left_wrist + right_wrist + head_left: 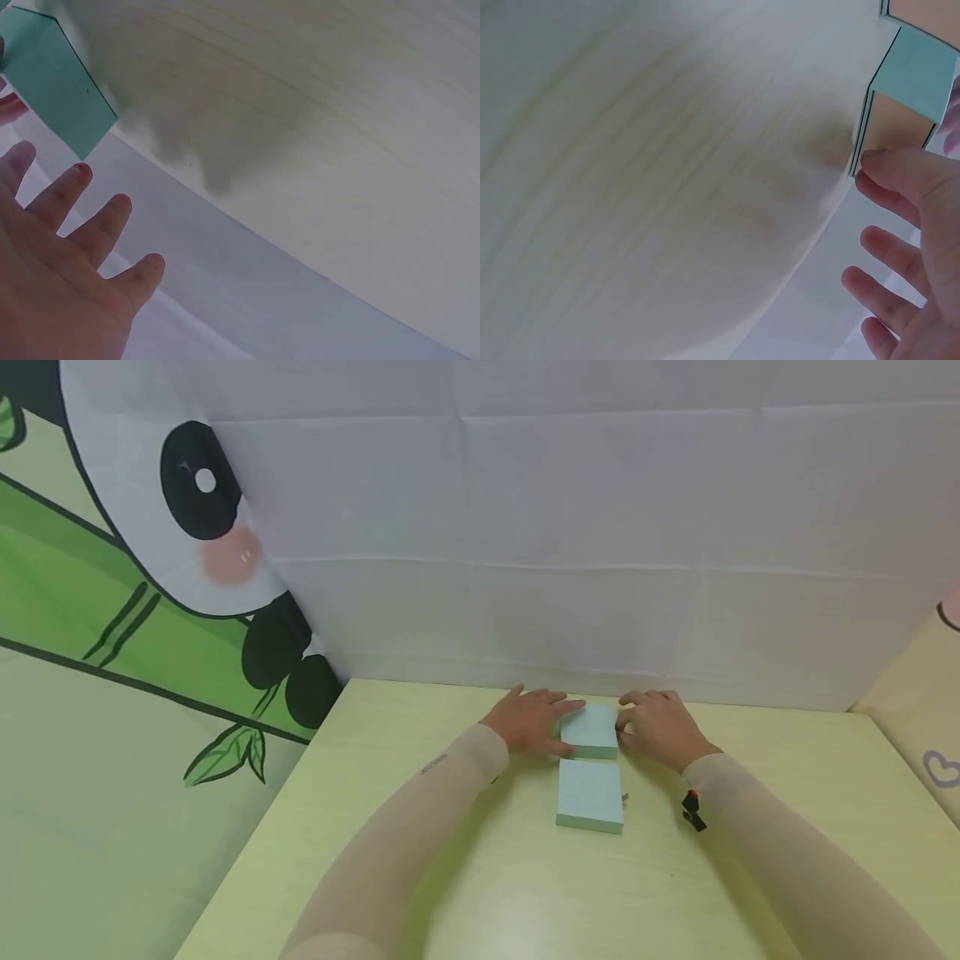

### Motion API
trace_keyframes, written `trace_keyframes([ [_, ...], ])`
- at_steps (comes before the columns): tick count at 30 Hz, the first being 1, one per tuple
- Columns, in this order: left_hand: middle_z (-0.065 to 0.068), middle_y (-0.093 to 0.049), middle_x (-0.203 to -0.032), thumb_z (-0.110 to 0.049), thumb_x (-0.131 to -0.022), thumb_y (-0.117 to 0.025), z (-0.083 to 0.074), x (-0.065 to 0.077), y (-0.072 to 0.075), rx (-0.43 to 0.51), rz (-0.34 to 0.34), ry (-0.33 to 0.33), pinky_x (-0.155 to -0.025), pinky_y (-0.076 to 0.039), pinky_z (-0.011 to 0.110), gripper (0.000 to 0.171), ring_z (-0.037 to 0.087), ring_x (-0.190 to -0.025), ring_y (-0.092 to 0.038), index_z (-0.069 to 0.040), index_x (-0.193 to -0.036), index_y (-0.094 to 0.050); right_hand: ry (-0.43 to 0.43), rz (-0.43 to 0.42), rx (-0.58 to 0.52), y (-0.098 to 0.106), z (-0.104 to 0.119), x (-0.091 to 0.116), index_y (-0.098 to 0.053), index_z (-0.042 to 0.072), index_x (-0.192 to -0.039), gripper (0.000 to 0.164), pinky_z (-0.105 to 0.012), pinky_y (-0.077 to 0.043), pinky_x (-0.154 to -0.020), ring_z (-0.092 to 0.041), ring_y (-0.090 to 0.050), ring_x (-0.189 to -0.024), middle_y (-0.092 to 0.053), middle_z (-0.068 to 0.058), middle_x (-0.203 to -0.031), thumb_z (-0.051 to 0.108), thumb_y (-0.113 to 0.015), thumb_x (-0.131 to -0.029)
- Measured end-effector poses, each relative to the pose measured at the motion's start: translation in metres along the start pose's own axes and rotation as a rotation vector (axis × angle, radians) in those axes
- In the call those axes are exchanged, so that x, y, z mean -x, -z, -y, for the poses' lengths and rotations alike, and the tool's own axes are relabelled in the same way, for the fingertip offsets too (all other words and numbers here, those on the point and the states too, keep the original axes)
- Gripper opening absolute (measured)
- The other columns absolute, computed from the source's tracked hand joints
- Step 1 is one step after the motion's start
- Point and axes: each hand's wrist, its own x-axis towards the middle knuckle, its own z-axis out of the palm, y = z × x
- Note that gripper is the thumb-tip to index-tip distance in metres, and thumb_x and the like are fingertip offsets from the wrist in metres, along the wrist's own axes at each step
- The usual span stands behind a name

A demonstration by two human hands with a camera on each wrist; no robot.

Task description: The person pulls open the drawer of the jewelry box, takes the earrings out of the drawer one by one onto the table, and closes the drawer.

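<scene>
Two flat pale blue-green boxes lie in line on the table in the head view. At the far box [589, 727], my left hand [528, 720] spans the left part, thumb at the near edge and forefinger at the far edge; its other fingers are spread in the left wrist view. My right hand [660, 727] is at that box's right end. Its thumb and forefinger pinch at the brown end panel [896, 124] in the right wrist view; what lies between the fingertips is hidden. The near box [589, 793] lies untouched, with a small reddish tab [626, 797] on its right side.
The light wooden table [510, 877] ends at a white cloth wall [570, 618] just behind both hands. To the left hangs a cloth printed with a panda and bamboo [112, 577]. A black-and-red band piece [693, 811] hangs at my right sleeve.
</scene>
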Motion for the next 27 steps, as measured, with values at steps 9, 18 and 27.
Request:
trace_keyframes([
  [9,-0.001,-0.038,-0.196,-0.079,-0.112,-0.062,0.026,0.026,0.009,0.098,-0.023,-0.014,-0.152,-0.019,0.070,0.091,0.026,-0.184,-0.036,-0.043,-0.188,-0.030,-0.032,0.009,0.000,0.017,-0.012,0.021,-0.090,0.017,-0.125,0.023,-0.075,-0.050,-0.123,-0.052,-0.072,-0.145,-0.079,-0.019,-0.153,0.031,-0.083,-0.108],
  [18,-0.002,-0.041,-0.194,-0.079,-0.109,-0.064,0.051,0.061,-0.003,0.102,-0.054,-0.031,-0.151,-0.021,0.069,0.091,0.025,-0.184,-0.036,-0.041,-0.187,-0.035,-0.065,0.025,0.027,0.031,-0.019,0.064,-0.085,0.012,-0.138,0.041,-0.075,-0.052,-0.121,-0.052,-0.073,-0.143,-0.079,-0.022,-0.152,0.033,-0.090,-0.103],
  [27,-0.004,-0.042,-0.194,-0.079,-0.108,-0.068,0.042,0.102,-0.014,0.198,-0.053,-0.100,-0.152,-0.019,0.067,0.092,0.026,-0.184,-0.034,-0.042,-0.186,-0.038,-0.074,0.020,0.009,0.029,-0.002,0.104,-0.085,0.017,-0.139,0.042,-0.075,-0.052,-0.118,-0.050,-0.073,-0.144,-0.079,-0.020,-0.153,0.033,-0.091,-0.101],
])
